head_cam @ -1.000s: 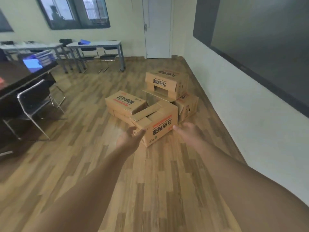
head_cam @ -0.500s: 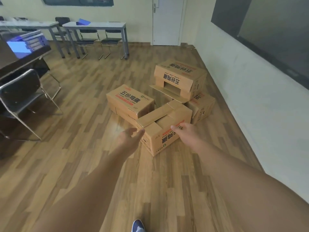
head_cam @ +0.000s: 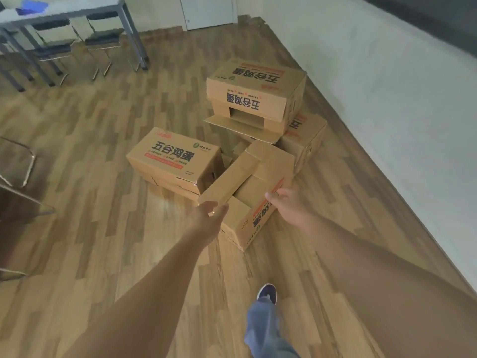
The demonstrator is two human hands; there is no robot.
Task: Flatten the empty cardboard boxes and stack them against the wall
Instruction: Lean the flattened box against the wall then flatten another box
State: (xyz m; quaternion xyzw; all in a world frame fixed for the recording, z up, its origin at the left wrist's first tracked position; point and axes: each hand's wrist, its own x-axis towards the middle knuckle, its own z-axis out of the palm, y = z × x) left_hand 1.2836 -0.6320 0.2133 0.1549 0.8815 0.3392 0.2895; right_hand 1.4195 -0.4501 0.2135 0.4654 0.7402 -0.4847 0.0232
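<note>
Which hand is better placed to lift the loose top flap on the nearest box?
Left, probably. The left hand is open, right at the near end of the loose flap on the nearest box. The right hand is at the box's other top edge, away from that flap.

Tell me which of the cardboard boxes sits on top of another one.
The far box, nearest the door, rests raised on the box by the wall. The left box and the open-flapped box at the hands both sit on the floor.
</note>
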